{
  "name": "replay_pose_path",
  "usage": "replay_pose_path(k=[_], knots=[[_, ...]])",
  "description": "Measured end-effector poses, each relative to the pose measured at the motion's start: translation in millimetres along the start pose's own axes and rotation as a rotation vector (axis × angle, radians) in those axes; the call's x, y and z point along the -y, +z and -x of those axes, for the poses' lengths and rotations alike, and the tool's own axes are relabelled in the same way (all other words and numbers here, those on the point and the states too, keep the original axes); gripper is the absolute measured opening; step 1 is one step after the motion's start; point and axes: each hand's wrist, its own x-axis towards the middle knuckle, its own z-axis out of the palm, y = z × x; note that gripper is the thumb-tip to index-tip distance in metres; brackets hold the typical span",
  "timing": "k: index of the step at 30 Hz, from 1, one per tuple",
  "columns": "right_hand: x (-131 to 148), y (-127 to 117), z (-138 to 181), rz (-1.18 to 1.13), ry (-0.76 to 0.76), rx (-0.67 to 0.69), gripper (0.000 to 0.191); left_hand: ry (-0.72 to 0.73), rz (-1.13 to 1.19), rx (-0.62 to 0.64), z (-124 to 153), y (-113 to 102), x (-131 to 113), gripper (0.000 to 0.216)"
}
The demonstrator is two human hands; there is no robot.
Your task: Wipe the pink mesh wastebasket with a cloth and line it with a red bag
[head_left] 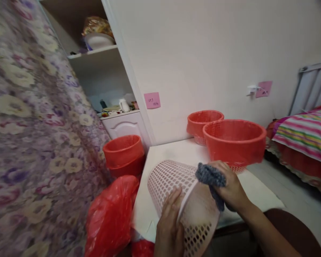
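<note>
White bench [259,192] by wall. Pale perforated basket [173,182] lies tipped, long axis near-right to far-left. Left hand [168,225] flat on rim, fingers together; right hand [231,189] clamps grey cloth [210,175] at rim's right.

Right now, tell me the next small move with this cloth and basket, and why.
Probably sweep the grey cloth along the rim of the white perforated basket. The right hand presses the cloth there, while the left hand steadies the basket, tipped on its side on the white table.
</note>
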Motion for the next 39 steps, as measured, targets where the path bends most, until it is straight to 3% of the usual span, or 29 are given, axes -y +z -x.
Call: replay_pose_path(k=[2,3,6,9,12,15,19,22,25,27,29,32,36,39], knots=[[-38,-7,8,-0.278,0.381,-0.221,0.041,0.025,-0.040,-0.022,7,1,5,0.063],[-55,-10,15,-0.318,0.480,-0.265,0.041,0.042,-0.055,-0.031,11,1,7,0.061],[-86,-9,41,-0.421,0.637,-0.283,0.029,0.066,-0.090,-0.050,22,-1,10,0.056],[-87,-1,54,-0.525,0.677,-0.280,0.024,0.024,-0.101,-0.063,28,-6,9,0.056],[-72,5,41,-0.573,0.598,-0.302,0.029,-0.042,-0.113,-0.040,25,-14,8,0.063],[-48,4,15,-0.556,0.466,-0.275,0.043,-0.008,-0.128,-0.042,15,-22,12,0.067],[-6,-2,-7,-0.258,0.106,-0.038,0.038,0.011,-0.134,-0.006,2,-23,17,0.069],[25,0,-5,-0.017,-0.122,0.095,0.038,0.032,-0.132,0.008,-3,-18,17,0.068],[45,11,7,0.073,-0.263,0.187,0.052,0.068,-0.102,0.005,-4,-13,16,0.064],[49,20,14,0.065,-0.325,0.224,0.059,0.057,-0.068,0.013,-3,-12,14,0.063],[43,23,18,0.046,-0.331,0.192,0.054,0.038,-0.054,0.044,0,-12,14,0.062],[16,16,19,-0.042,-0.163,0.067,0.039,0.042,-0.065,0.078,5,-15,16,0.058],[-41,1,29,-0.304,0.394,-0.252,0.037,0.034,-0.055,0.032,12,-13,22,0.055],[-74,-2,47,-0.551,0.699,-0.360,0.034,0.070,-0.066,-0.001,16,-11,25,0.055]])
